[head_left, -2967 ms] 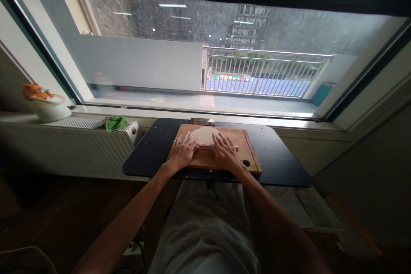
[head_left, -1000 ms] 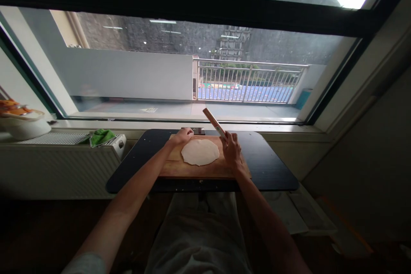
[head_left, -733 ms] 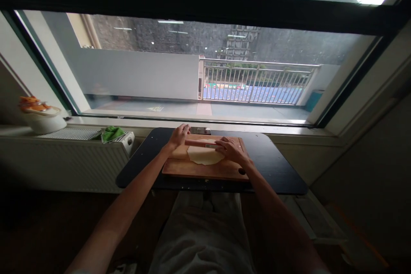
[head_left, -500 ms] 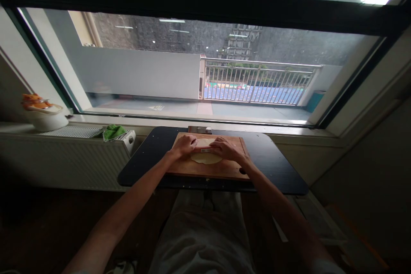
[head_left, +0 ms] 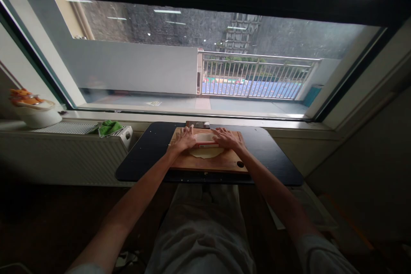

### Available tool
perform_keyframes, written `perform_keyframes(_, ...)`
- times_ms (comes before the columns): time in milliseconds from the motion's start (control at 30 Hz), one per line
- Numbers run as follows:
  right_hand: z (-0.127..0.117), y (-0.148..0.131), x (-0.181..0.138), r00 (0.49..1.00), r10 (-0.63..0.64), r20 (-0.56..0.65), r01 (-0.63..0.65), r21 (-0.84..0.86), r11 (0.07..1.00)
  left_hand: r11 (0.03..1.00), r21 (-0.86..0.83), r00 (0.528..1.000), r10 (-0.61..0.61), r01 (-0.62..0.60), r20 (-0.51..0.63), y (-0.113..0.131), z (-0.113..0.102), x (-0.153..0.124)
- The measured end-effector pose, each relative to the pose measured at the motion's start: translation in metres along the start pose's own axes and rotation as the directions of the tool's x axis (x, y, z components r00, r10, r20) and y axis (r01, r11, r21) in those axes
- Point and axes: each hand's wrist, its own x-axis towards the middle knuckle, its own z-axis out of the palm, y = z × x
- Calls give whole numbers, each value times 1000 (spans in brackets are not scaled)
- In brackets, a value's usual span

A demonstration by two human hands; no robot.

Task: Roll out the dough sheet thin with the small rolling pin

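A pinkish rolling pin with a pale label (head_left: 208,146) lies crosswise on a flat, pale sheet of dough (head_left: 206,153). My left hand (head_left: 185,138) rests on the pin's left part, fingers stretched forward and somewhat apart. On its right part lies my right hand (head_left: 226,138), fingers also extended and pointing inward over the dough's far side. Both palms touch the pin without wrapping round it. Dough shows in front of the pin and behind it. Beneath is a brown wooden board (head_left: 192,163) with a dark round hole near its right front corner.
The board lies on a black table (head_left: 138,156) under a window. A small brown box-like thing (head_left: 197,124) sits behind the board. At left, a white radiator (head_left: 80,158) carries a green cloth (head_left: 109,127) and a white container (head_left: 38,113) with something orange on top.
My fingers were curled over the pin; now they are stretched out, with the hands slightly farther apart. My view has tipped a little, shifting the scene upward and left.
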Motion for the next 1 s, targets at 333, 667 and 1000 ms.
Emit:
perform_keyframes(333,18,-11,-46,996,33,-85,-35,-25,999,963,112,968,236,-245,88,-10,7,-38)
perform_keyframes(667,24,-40,-99,981,83,-174,-81,20,997,940,107,944,329,-325,-21,-12,14,-92)
perform_keyframes(1000,12,-36,-81,991,131,-30,-130,29,991,932,162,939,337,-324,-62,-10,11,-66)
